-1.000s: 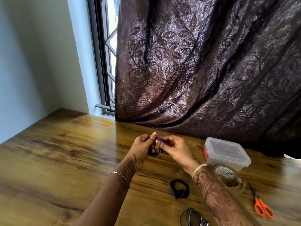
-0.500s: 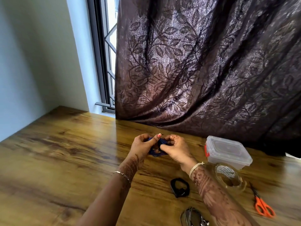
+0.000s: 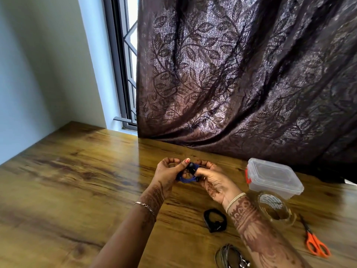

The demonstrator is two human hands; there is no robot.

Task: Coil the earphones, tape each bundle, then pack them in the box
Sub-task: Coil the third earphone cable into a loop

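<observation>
Blue earphones [image 3: 187, 176], coiled small, sit above the wooden surface [image 3: 77, 180], pinched between left hand [image 3: 170, 175] and right hand [image 3: 214, 179]. Since a second ago the thumbs have closed over the bundle, likely pressing tape down. A black bundle [image 3: 213, 219] lies nearer; the lidded box [image 3: 274, 178] waits right. No writing is legible.

The tabletop [image 3: 67, 180] lies open on the left; on the right the box [image 3: 274, 179], tape roll [image 3: 276, 209], scissors [image 3: 315, 243] and black bundle [image 3: 213, 220] crowd together.
</observation>
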